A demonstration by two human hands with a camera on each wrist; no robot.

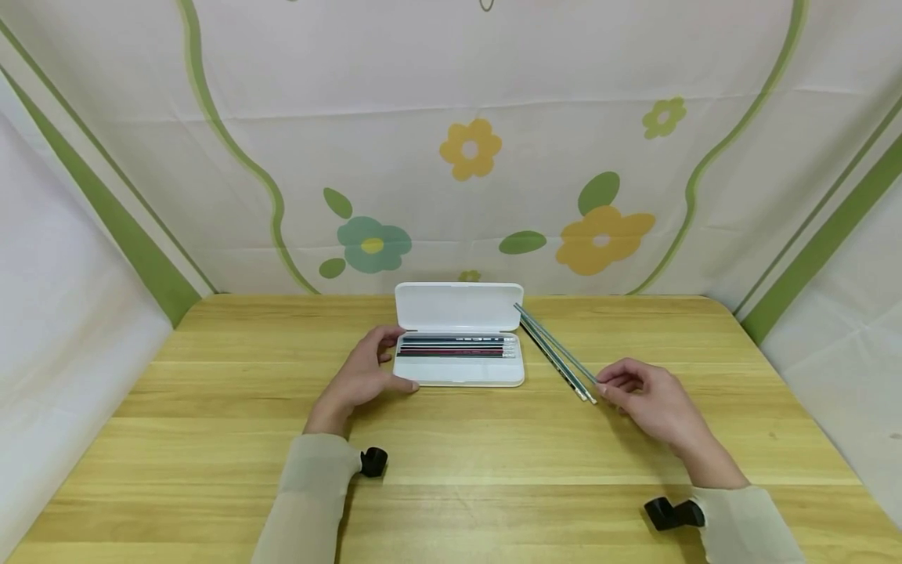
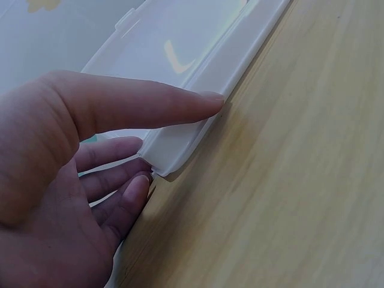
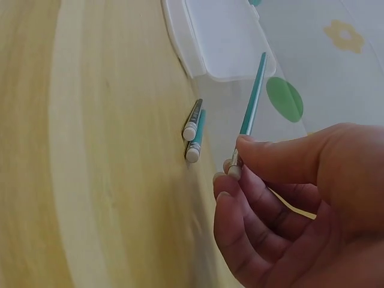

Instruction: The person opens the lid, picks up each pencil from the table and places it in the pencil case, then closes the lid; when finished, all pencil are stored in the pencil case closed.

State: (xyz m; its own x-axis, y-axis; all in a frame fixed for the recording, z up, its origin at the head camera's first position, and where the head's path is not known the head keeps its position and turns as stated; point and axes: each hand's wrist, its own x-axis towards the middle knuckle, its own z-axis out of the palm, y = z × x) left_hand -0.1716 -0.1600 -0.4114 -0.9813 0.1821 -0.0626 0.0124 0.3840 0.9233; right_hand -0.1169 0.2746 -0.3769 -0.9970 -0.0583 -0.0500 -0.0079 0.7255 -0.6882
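Observation:
An open white pencil case (image 1: 461, 374) lies at the back middle of the table, with several dark, red and bluish pencils (image 1: 451, 351) side by side in it. My left hand (image 1: 360, 378) holds the case at its left end, thumb on the front edge and fingers around the back corner. My right hand (image 1: 651, 400) pinches a teal pencil (image 3: 254, 99) near its white eraser end, between thumb and fingers. The pencil's far end points toward the case's right side. Beside it, a black pencil (image 3: 191, 127) and another teal pencil (image 3: 194, 151) lie together on the table.
The case's lid (image 1: 458, 307) stands raised at the back. Behind the wooden table (image 1: 493, 486) hangs a white curtain (image 1: 395, 149) with flower prints. A black wrist camera (image 1: 373, 462) is on the left sleeve, another (image 1: 672, 514) on the right.

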